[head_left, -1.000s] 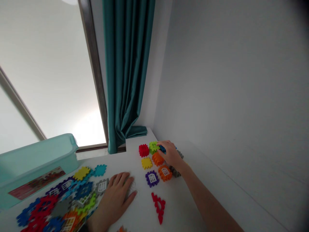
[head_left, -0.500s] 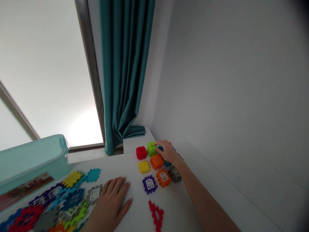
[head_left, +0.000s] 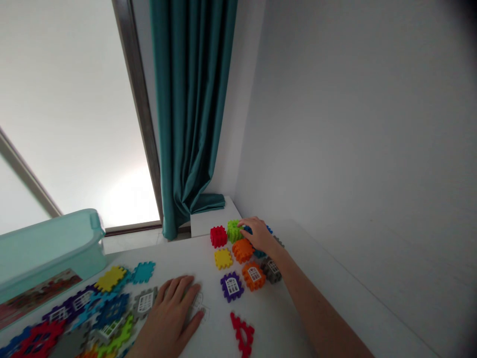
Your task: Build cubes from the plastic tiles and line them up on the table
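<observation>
Waffle blocks beneath our right hand
Grip curled, hold unclear; toothed edges want light touch; our left hand lies released on the bench

Right hand drawn back, gray window block now uncovered, head view turned slightly right

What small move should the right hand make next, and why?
Probably close the fingers of the right hand on the blue piece. The fingertips already sit over it, right beside the green block, while the left hand lies flat, well away from them.
</observation>
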The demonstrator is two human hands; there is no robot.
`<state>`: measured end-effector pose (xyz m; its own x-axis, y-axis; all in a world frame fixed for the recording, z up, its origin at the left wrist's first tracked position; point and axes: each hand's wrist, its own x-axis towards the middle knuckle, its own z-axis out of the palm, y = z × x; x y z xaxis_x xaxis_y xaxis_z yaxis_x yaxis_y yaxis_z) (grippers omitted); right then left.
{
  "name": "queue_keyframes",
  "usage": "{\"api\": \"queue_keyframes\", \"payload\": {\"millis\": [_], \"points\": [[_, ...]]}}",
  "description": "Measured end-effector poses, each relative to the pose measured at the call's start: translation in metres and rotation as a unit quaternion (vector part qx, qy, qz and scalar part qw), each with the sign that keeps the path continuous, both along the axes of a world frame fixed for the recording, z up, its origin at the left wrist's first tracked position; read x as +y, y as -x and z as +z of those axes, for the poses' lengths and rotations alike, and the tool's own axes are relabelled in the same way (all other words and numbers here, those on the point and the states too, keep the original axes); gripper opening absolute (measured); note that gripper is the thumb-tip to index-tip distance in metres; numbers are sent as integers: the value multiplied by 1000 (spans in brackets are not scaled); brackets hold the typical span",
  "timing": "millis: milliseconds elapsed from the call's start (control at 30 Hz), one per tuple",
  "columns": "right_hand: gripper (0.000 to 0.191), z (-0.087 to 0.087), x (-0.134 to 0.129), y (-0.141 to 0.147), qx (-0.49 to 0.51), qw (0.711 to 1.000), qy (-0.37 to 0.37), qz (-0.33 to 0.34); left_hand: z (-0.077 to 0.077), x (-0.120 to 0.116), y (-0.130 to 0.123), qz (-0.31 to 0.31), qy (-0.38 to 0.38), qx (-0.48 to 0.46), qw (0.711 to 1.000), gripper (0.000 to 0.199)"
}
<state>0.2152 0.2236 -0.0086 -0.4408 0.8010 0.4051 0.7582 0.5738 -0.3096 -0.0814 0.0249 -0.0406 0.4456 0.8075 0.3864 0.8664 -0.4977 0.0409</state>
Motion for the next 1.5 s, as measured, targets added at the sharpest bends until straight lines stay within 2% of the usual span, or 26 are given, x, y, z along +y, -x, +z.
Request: {"api": "queue_keyframes", "payload": {"millis": [400,667,933,1300,1500], "points": [[18,-2,-1,0,0,1000,1,-1,1,0,0,-3,1,0,1000,38],[18,-1,-3,1,1,1000,3,-6,3,1,-1,4,28,-10,1000,39],[19,8,-10,6,9,1000,1,-9,6,-1,-2,13,55,-22,998,38],[18,30,-49,45,15,998,-4,65,30,-7,-9,36,143,-65,987,34],[16,26,-84,75,7,993,2,119,49,-6,-1,42,145,-103,983,33]]}}
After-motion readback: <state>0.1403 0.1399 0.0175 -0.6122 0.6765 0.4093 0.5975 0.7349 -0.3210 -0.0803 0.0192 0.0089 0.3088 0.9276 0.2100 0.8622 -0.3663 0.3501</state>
